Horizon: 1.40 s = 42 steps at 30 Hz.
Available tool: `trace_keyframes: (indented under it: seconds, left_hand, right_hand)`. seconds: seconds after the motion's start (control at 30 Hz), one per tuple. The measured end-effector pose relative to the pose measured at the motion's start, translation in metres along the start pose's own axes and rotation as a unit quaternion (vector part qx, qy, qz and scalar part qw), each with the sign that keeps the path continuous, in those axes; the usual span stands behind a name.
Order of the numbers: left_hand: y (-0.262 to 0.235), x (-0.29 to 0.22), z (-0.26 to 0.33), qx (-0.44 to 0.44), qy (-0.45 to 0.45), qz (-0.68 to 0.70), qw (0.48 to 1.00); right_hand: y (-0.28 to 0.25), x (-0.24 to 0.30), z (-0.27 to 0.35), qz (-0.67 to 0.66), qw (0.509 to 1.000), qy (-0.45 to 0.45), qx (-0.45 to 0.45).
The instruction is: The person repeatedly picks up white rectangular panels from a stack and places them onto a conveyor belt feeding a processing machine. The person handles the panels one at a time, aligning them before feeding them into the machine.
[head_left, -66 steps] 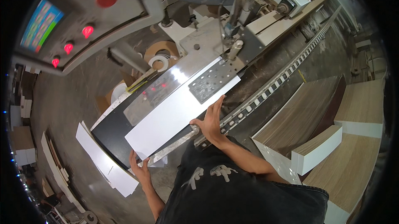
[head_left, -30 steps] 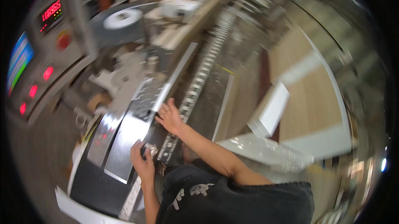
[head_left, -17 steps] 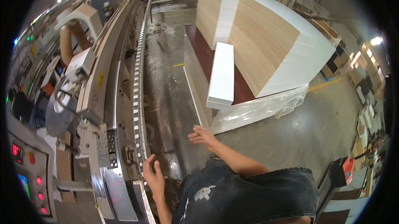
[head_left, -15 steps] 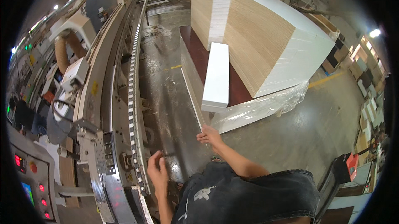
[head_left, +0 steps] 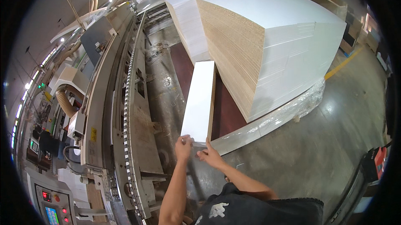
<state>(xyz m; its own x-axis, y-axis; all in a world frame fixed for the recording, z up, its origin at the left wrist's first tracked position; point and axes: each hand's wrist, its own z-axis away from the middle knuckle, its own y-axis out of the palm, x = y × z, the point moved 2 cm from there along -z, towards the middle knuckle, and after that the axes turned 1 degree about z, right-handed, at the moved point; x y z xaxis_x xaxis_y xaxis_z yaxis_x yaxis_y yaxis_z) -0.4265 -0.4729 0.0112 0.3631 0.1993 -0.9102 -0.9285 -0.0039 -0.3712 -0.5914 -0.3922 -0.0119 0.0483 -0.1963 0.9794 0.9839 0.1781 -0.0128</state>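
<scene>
A short stack of long, narrow white panels (head_left: 198, 99) lies on a dark red board (head_left: 229, 118), with brown raw edges showing along its right side. At its near left corner, my left hand (head_left: 183, 147) has its fingers curled on the panel end. My right hand (head_left: 211, 156) touches the near right corner with a raised finger, its thumb spread apart toward the left. The undersides of the fingers are hidden. Behind the narrow panels rises a tall stack of large white boards (head_left: 298, 68) with brown chipboard edges.
A long edge-processing machine (head_left: 98, 120) with a track of white pads (head_left: 126, 141) runs along my left. Its control panel (head_left: 52, 202) stands at the lower left. Clear plastic wrap (head_left: 309, 99) hangs at the pallet's side. A black-and-red device (head_left: 378, 162) is at the right.
Both hands have moved forward from in front of my body to the near end of the narrow white panels. My view has shifted closer to the stack.
</scene>
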Motion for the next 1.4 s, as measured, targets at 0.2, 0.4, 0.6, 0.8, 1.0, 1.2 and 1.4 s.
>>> trace_keyframes:
  seconds: [0.2,0.4,0.6,0.8,1.0,1.2,1.4]
  left_hand:
    - [0.026,-0.006,0.015,-0.124,-0.031,0.089,0.988]
    - [0.017,-0.021,0.048,-0.083,-0.059,0.19,0.976]
    - [-0.04,0.012,0.128,-0.143,-0.116,0.268,0.946]
    - [-0.143,0.096,0.281,-0.266,-0.199,0.338,0.88]
    - [-0.211,0.171,0.455,-0.371,-0.109,0.37,0.845]
    - [-0.238,0.209,0.603,-0.53,-0.121,0.39,0.743]
    - [-0.269,0.245,0.693,-0.648,-0.133,0.397,0.636]
  right_hand:
    - [-0.005,-0.019,-0.01,-0.018,0.999,-0.019,0.021]
    - [0.001,0.036,0.032,-0.209,0.971,0.065,0.098]
    - [0.034,0.002,0.087,-0.17,0.962,0.081,0.197]
    - [0.045,-0.013,0.08,-0.24,0.952,0.164,0.091]
    - [0.118,-0.006,0.02,-0.33,0.912,0.243,0.022]
    - [0.279,-0.008,0.065,-0.158,0.92,0.294,0.206]
    - [0.449,-0.003,0.124,0.036,0.918,0.201,0.339]
